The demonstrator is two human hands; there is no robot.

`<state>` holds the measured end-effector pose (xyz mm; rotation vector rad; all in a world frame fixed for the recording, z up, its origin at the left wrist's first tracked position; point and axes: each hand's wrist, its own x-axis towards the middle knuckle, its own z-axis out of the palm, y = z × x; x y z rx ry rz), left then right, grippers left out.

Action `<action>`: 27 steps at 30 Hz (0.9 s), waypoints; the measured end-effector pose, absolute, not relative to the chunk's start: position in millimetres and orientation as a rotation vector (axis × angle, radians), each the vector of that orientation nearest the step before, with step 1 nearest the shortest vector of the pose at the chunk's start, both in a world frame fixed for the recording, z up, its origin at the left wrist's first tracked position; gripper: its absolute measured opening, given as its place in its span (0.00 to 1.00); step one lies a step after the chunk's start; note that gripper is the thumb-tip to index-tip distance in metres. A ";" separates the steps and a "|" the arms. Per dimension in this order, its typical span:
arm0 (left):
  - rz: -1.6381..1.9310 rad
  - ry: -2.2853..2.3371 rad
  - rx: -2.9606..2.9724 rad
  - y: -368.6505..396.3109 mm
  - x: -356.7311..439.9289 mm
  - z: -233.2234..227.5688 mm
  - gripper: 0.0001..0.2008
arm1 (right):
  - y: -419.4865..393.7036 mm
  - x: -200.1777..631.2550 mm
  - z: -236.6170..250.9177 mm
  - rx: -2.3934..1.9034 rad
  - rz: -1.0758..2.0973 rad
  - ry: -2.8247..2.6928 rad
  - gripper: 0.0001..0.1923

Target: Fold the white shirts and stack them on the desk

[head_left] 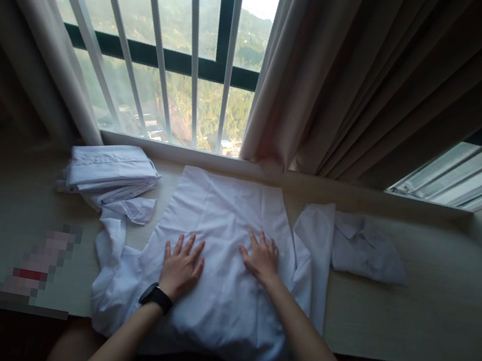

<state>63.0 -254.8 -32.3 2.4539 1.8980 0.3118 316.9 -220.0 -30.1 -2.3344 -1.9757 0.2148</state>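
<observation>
- One stack of folded white shirts (pixel 109 174) is seen near the tabletop's (pixel 432 314) far left edge.
- Left hand (pixel 180 266), flat with fingers spread, is pressed on the spread white shirt (pixel 223 227) at the front edge.
- Right hand (pixel 261 257), likewise flat and unclenched, is laid beside it.
- Another folded shirt (pixel 368 250) is placed rightward.

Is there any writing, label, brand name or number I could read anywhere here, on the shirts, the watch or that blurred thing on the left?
None can be read.
White shirt under both hands: no print or tag showing.
Folded shirts and the shirt on the right: plain.
Black watch on the left wrist: its face is not visible.
Blurred-out object: pixelated, unreadable.
</observation>
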 end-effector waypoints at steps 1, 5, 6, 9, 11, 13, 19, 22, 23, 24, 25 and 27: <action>0.329 1.896 2.459 -254.3 61.8 -32.7 0.27 | -208.5 319.6 -26.2 -2.294 0.160 -1.965 0.36; 0.395 1.870 2.461 -252.2 59.1 -31.5 0.26 | -130.6 316.5 -13.2 -2.119 0.138 -2.083 0.29; 0.410 1.867 2.460 -251.7 58.9 -31.6 0.26 | -106.5 311.8 -11.7 -2.096 0.182 -2.123 0.28; 0.442 1.847 2.473 -249.6 57.3 -34.8 0.26 | -39.2 294.6 -14.3 -2.124 0.348 -2.157 0.28; 0.447 1.821 2.490 -247.7 54.9 -39.3 0.26 | -6.1 285.9 -22.5 -2.163 0.448 -2.155 0.30; 0.456 1.806 2.509 -245.8 52.2 -44.3 0.26 | 15.4 282.5 -33.7 -2.174 0.482 -2.155 0.32; 0.453 1.787 2.535 -241.2 49.8 -50.9 0.29 | 38.1 289.2 -52.1 -2.139 0.386 -2.152 0.34; 0.423 1.769 2.518 -239.3 50.8 -50.6 0.30 | 31.6 293.8 -45.8 -2.123 0.424 -2.146 0.34; 0.422 1.770 2.513 -238.8 51.1 -50.6 0.30 | 24.3 298.0 -42.9 -2.122 0.418 -2.107 0.33; 0.425 1.774 2.507 -238.5 51.3 -50.7 0.30 | 13.3 304.9 -40.3 -2.121 0.390 -2.047 0.32; 0.427 1.781 2.501 -238.3 51.6 -50.7 0.30 | -1.9 315.2 -38.2 -2.113 0.336 -1.974 0.31; 0.420 1.794 2.493 -238.2 52.3 -50.4 0.31 | -46.3 346.7 -36.6 -2.073 0.170 -1.813 0.29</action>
